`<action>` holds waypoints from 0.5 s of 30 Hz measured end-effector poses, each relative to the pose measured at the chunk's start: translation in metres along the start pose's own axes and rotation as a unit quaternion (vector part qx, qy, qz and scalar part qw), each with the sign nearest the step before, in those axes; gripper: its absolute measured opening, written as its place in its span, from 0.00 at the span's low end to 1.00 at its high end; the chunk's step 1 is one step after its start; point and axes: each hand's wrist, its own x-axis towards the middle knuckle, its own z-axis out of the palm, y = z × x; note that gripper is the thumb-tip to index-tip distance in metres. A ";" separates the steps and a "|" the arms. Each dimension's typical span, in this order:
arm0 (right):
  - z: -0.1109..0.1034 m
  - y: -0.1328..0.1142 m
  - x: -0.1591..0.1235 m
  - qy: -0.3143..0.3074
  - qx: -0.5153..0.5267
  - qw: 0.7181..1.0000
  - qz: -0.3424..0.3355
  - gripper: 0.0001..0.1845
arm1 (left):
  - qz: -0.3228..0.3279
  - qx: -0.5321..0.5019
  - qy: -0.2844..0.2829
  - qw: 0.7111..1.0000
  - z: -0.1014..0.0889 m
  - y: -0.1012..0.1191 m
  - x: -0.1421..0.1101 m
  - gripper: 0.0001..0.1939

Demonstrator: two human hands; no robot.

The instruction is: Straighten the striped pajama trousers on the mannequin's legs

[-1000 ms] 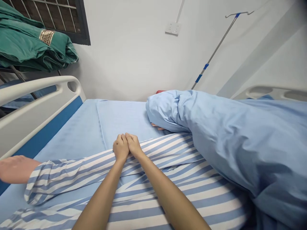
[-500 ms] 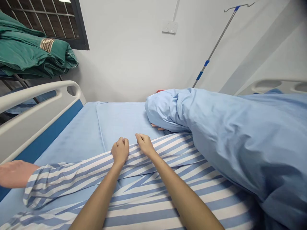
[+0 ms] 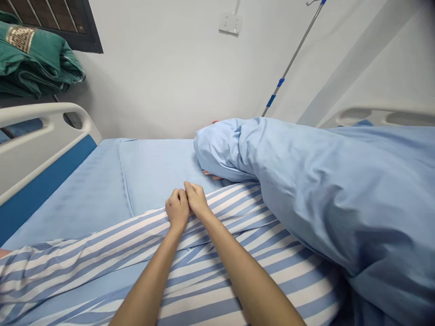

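Note:
My left hand [image 3: 177, 209] and my right hand [image 3: 196, 198] lie side by side, touching, with fingers curled into a blue-and-white striped cloth [image 3: 217, 267]. This looks like a hospital garment spread over the bed. A light blue quilt [image 3: 326, 190] lies bunched at the right and covers most of that side. Bare toes [image 3: 210, 175] poke out beneath its near fold. A small red thing [image 3: 215, 122] shows behind the quilt, mostly hidden. At the lower left edge, a sliver of bare skin [image 3: 2, 252] shows past the striped cloth.
A white bed rail with a blue panel [image 3: 34, 131] runs along the left of the light blue sheet [image 3: 84, 199]. A second rail [image 3: 377, 117] stands at the far right. Behind are a drip stand [image 3: 292, 54], wall socket [image 3: 231, 23], and folded green cloth [image 3: 30, 59].
My hands have come back together after being apart. The whole view has shifted up and left, and the striped cuff and bare limb have slid off the left edge.

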 end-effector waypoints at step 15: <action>-0.053 -0.017 -0.008 -0.012 -0.226 0.966 -0.126 0.22 | 0.025 0.177 -0.039 0.983 0.006 -0.013 -0.003 0.16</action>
